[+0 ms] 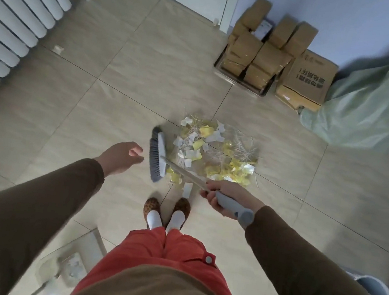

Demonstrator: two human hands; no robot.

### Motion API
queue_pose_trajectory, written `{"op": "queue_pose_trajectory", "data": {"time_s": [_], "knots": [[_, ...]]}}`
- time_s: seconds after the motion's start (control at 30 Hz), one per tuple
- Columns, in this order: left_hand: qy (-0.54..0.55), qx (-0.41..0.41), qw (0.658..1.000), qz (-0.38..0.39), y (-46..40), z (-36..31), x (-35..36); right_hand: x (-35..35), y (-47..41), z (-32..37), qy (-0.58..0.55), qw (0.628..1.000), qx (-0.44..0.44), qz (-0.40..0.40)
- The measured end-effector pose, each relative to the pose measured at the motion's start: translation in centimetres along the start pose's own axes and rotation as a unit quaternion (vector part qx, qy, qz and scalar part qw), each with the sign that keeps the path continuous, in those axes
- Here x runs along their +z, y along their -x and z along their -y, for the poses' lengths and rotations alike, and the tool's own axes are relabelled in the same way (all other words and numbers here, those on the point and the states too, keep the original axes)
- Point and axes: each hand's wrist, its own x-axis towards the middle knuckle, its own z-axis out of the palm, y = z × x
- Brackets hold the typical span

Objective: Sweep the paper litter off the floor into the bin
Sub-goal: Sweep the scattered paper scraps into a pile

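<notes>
Right hand (221,196) grips broom (158,157), head just left of litter (215,150) to corral it; left hand (122,157) loose, empty.

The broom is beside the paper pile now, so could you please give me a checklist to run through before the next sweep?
1. Grip on the broom: right hand curls round the grey handle. Ok.
2. Left hand free: open, holding nothing, left of the brush head. Ok.
3. Litter gathered: the paper pile sits together right of the brush, but one scrap lies apart near the radiator. Not ok.
4. Feet clear: the shoes stand just short of the nearest scraps. Ok.
5. Bin or dustpan ready: a blurred object lies lower left. Cannot tell.
</notes>
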Motion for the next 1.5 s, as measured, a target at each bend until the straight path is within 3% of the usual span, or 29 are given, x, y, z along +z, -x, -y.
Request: {"op": "queue_pose_trajectory", "data": {"time_s": [0.17, 0.33, 0.67, 0.97, 1.17, 1.37, 1.5], "knots": [[0.002, 0.018, 0.998, 0.057, 1.6, -1.5, 4.7, -1.6, 3.9, -2.1, 0.072, 0.993, -0.067, -0.07], [0.024, 0.009, 0.999, 0.04, 3.2, -1.9, 7.2, -2.1, 6.6, -6.6, 0.064, 0.988, -0.123, -0.061], [0.008, -0.019, 1.0, -0.022, 6.7, -6.0, 14.2, -10.1, 4.2, -4.7, 0.082, 0.992, 0.027, 0.088], [0.014, 0.025, 0.999, 0.016, 8.6, -9.9, 20.4, -20.8, 6.7, -2.4, 0.199, 0.979, -0.014, -0.049], [-0.007, 0.031, 0.999, 0.014, 9.9, -8.9, 21.6, -21.4, 9.3, -8.0, 0.202, 0.975, -0.072, -0.065], [-0.037, 0.056, 0.998, 0.018, 11.8, -7.3, 22.2, -21.8, 12.3, -11.5, 0.173, 0.984, -0.029, -0.037], [-0.027, 0.074, 0.997, 0.012, 13.3, -5.6, 21.7, -20.1, 11.5, -13.3, 0.241, 0.966, -0.039, -0.085]]}}
